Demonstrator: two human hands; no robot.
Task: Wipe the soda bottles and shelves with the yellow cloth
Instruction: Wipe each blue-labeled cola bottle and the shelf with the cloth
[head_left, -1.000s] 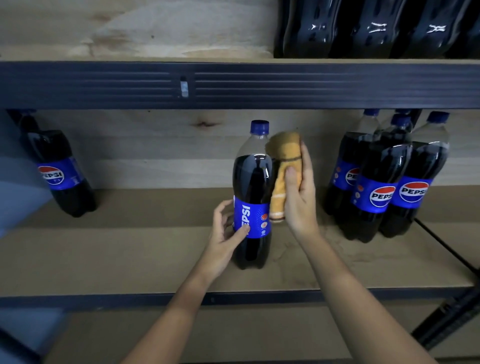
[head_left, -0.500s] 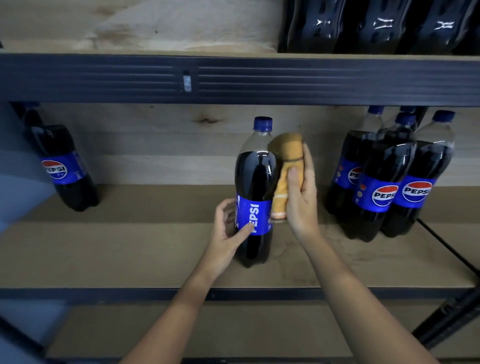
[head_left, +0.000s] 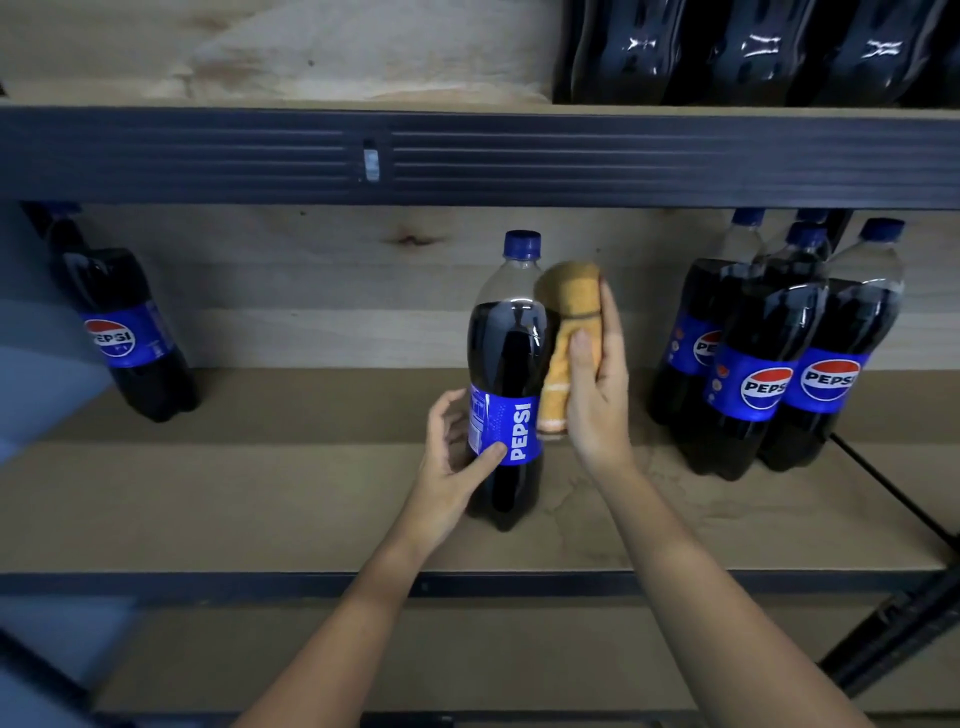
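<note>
Yellow cloth (head_left: 571, 332) gripped by right hand (head_left: 597, 395), pressed against soda bottle (head_left: 511, 364); left hand (head_left: 457, 457) grasps label.

Two bare forearms enter from the near edge. No sleeve covers either forearm as far as the picture shows. Left hand (head_left: 451, 457) and right hand (head_left: 597, 395) are ungloved, nails short.

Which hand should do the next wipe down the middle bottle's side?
Right. The right hand already grips the folded yellow cloth against the right side of the upright dark plastic soda bottle with the blue label. The left hand holds that bottle's label, probably steadying it.
</note>
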